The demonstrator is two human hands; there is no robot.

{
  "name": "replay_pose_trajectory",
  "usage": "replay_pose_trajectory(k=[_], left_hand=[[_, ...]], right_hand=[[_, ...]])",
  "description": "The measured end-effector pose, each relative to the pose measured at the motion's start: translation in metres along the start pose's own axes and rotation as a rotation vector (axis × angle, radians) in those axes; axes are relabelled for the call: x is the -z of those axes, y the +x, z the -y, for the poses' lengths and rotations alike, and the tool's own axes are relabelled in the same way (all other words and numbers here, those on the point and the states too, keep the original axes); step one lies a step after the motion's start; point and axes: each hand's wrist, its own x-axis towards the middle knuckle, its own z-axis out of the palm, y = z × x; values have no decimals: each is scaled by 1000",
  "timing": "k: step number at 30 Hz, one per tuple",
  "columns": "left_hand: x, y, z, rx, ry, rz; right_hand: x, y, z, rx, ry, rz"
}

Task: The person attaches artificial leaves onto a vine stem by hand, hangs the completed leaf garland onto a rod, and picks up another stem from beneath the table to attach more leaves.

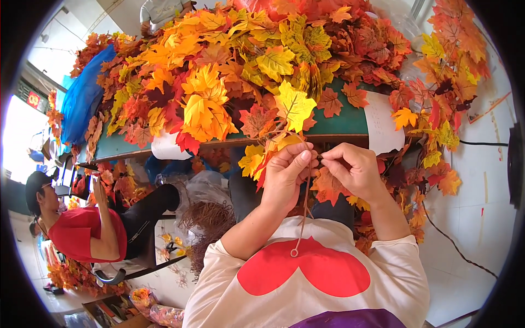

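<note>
My left hand pinches a thin brown vine that hangs down and ends in a small loop over my shirt. Fabric maple leaves cluster beside these fingers, among them a yellow leaf standing up above them and a yellow-orange one to their left. Close on the right, my right hand has thumb and forefinger pressed together at a small dark bit near the left fingertips; what it is cannot be made out. Just below the hands hangs an orange maple leaf.
A big heap of autumn leaves covers the green table ahead. White paper hangs off its edge. More leaf strands hang at right. A co-worker in red sits at left, near brown vines.
</note>
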Motion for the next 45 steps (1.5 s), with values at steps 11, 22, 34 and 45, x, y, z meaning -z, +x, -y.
replay_pose_trajectory(k=[11, 22, 34, 45], left_hand=[[3, -1, 6, 16, -77, 35], [2, 5, 6, -80, 68, 52], [27, -45, 18, -60, 322, 54], [22, -97, 7, -598, 851, 350]], right_hand=[[-13, -1, -7, 89, -33, -131], [-18, 3, -5, -204, 136, -84], [-26, -1, -8, -387, 577, 148], [-43, -7, 4, -93, 876, 593]])
